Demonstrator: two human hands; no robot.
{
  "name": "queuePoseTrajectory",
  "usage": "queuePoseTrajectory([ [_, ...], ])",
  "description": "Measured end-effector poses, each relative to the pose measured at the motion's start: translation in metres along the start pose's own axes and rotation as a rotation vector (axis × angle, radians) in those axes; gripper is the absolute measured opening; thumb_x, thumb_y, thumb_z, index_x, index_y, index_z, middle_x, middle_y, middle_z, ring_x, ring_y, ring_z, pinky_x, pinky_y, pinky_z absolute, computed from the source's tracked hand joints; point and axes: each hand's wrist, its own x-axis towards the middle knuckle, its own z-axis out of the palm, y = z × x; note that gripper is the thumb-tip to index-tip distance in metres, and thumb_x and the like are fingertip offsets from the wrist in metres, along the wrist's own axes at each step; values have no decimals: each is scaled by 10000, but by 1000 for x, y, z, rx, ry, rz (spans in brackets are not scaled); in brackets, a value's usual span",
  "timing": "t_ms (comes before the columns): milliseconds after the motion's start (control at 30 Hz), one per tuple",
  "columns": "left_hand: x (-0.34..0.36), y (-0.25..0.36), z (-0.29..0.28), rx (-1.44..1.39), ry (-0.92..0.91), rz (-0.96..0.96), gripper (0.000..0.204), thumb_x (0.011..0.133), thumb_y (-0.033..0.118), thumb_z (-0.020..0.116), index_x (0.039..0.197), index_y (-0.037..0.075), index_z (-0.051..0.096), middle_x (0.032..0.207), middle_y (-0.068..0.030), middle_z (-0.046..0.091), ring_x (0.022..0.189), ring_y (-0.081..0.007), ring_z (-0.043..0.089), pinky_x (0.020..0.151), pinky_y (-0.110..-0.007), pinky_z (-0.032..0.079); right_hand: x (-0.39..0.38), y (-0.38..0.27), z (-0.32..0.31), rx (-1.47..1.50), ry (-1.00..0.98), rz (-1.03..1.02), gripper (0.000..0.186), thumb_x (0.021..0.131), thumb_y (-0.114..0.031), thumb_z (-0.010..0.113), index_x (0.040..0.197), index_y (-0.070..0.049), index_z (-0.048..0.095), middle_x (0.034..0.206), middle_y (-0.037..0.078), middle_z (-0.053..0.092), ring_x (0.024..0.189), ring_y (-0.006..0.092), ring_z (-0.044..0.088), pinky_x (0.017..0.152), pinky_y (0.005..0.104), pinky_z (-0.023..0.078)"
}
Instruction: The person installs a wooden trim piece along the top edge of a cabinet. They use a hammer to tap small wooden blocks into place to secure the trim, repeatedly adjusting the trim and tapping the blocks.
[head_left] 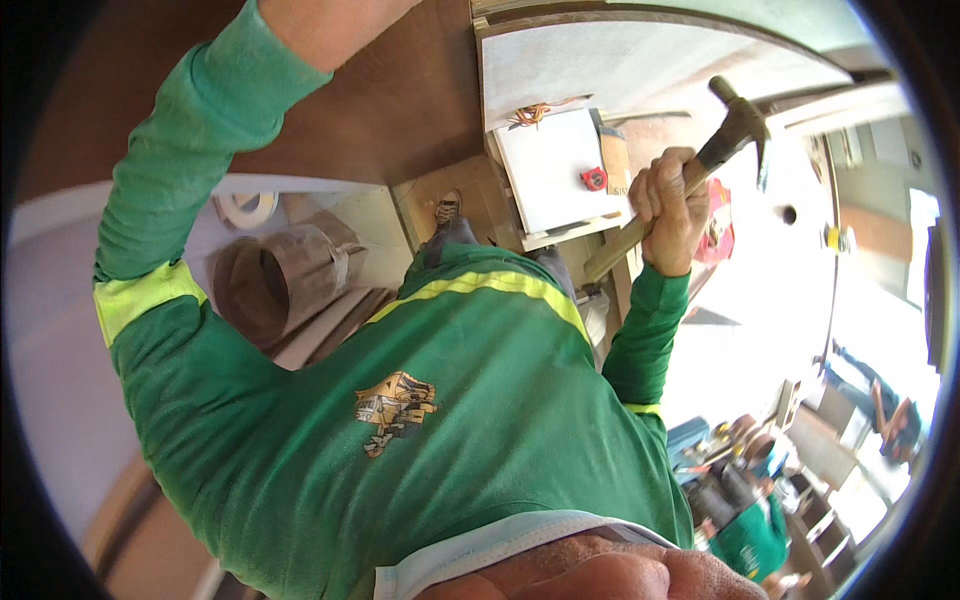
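My right hand (668, 205), raised at the right, is wrapped round the wooden handle of a claw hammer (738, 138). Its metal head points up and to the right, and the handle's butt sticks out below my fist. My left forearm (335, 30), in a green sleeve, reaches up past the top edge, so the hand itself is out of sight. Beside that arm is a large brown wooden panel (400, 100).
A white-topped surface (540, 165) holds a red tape measure (594, 179); orange cord (532, 114) lies behind it. At left are a brown rolled sheet (285, 275) and a white roll (246, 208). Two people, one in green (750, 535) and one in dark clothing (900, 425), are at lower right.
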Motion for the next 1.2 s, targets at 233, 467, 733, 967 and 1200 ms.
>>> queuePoseTrajectory([
  [233, 11, 13, -11, 41, -72, -11, 188, 874, 165, 680, 1008, 84, 785, 1088, -14, 664, 1174, -223, 588, 1333, -565, 306, -24, 2, -96, -29, -45, 290, 207, 1128, -267, 617, 1090, -65, 587, 674, -60, 400, 515, 60, 361, 486, 252, 299],
  [467, 34, 21, -14, 78, -193, -20, 192, 865, 156, 674, 1009, 83, 778, 1105, -29, 658, 1144, -230, 576, 1216, -452, 410, -64, -19, -171, -36, 133, 252, 201, 1119, -263, 646, 1086, -79, 571, 665, -60, 359, 526, 62, 333, 491, 255, 296],
  [733, 34, 48, -59, -51, -171, -140, 225, 865, 151, 646, 1012, 16, 750, 1076, -61, 636, 1123, -252, 566, 1158, -436, 428, -99, -13, -198, -11, 234, 301, 213, 1128, -265, 636, 1021, -108, 539, 668, -53, 362, 514, 67, 356, 485, 258, 314],
  [967, 2, 90, -125, -96, -300, -193, 364, 928, 220, 676, 1200, -18, 722, 1195, -134, 703, 1209, -314, 632, 1176, -444, 447, -68, -2, -191, -56, 43, 413, 210, 1128, -280, 633, 1035, -113, 546, 663, -68, 356, 510, 55, 346, 476, 246, 305],
  [1200, -25, 145, -183, -42, -400, -461, 204, 873, 189, 759, 1050, 106, 703, 1063, -21, 662, 1180, -204, 636, 1233, -459, 410, 1, -2, -155, -340, -380, 359, 274, 1109, -320, 669, 1143, -56, 601, 722, -59, 504, 584, 32, 434, 519, 236, 351],
])
